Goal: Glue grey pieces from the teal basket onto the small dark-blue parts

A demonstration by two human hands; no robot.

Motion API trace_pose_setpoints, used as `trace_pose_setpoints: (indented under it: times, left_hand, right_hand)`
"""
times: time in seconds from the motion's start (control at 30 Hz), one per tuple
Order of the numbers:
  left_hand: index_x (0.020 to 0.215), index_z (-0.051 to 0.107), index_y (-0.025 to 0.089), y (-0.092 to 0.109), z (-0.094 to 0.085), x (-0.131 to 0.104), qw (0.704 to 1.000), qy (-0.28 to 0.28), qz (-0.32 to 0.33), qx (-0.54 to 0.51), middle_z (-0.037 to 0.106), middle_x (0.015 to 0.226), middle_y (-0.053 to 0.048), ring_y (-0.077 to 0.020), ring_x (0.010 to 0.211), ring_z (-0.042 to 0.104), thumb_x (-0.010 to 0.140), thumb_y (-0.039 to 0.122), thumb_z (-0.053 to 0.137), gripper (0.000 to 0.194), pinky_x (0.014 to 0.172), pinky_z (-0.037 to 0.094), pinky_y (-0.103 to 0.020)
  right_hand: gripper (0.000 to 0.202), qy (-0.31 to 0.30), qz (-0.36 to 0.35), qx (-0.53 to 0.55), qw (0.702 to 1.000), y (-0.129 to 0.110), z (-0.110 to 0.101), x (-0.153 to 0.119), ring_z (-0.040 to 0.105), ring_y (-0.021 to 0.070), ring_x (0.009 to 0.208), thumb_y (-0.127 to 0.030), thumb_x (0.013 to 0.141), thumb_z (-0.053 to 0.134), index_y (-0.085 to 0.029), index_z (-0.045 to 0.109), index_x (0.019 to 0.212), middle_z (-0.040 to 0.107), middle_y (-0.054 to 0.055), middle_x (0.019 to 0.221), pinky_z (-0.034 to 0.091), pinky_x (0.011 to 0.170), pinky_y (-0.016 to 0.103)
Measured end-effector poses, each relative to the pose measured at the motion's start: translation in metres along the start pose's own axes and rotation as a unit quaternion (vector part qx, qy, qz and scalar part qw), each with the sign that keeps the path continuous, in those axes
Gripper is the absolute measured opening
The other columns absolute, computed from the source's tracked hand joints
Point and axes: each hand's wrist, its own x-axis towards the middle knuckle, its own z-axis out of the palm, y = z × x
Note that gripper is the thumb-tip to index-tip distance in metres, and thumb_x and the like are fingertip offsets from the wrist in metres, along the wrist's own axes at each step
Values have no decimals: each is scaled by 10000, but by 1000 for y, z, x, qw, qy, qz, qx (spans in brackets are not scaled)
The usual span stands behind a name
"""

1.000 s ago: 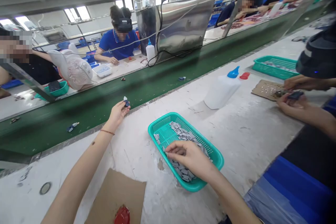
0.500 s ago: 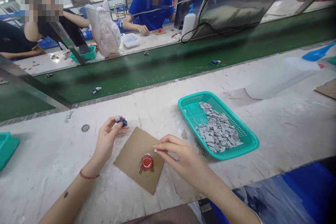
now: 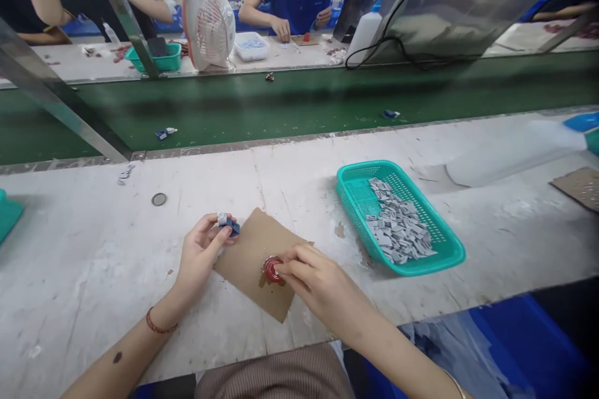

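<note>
Between the thumb and fingers of my left hand (image 3: 203, 246) is a small dark-blue and grey plastic part (image 3: 229, 225), held just left of a square of brown cardboard (image 3: 255, 234). My right hand (image 3: 316, 271) is closed in a pinch on a small pale grey piece, mostly covered by the fingertips. Those fingertips are over a small red cap (image 3: 270, 269) that lies on the cardboard with wet brownish stains around it. To the right of my right hand stands a green plastic basket (image 3: 346, 190) with many small flat grey pieces (image 3: 397, 230) in it.
A metal bottle cap (image 3: 159, 199) lies left on the white table. A white bottle with a blue top (image 3: 515, 153) lies at the right. Beyond runs a green conveyor belt (image 3: 281, 106) carrying a few small parts. Co-workers sit across it, near a fan (image 3: 210, 25).
My right hand has moved from beside the red cap to over it, its fingertips now at the cap. My left hand still holds the blue part. The camera view has shifted.
</note>
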Motion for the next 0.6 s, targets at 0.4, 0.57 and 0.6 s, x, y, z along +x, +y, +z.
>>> trace_pose_setpoints:
  times: [0.4,0.57,0.6]
  left_hand:
    - [961,672,180,1,9,-10,996,-45,-60,-44,697,1045,-38,-152,914,696,827,317,722,198,801,596,-240]
    - [960,669,180,4,12,-15,995,-56,-75,-44,707,1052,-42,-157,912,708,821,319,726,204,796,604,-241]
    - [956,667,179,5,13,-16,994,-57,-77,-42,708,1051,-44,-159,911,710,819,321,728,206,792,606,-242]
  right_hand:
    - [180,-5,0,2,1000,-3,0,1,580,181,835,-111,971,496,-154,665,927,627,67,905,515,747,316]
    - [205,-12,3,-2,1000,-3,1,0,580,179,834,-117,986,462,-157,658,941,622,66,902,518,739,312]
    - [205,-10,4,-4,1000,-3,1,0,581,181,844,-121,987,460,-158,658,950,622,68,908,519,748,317]
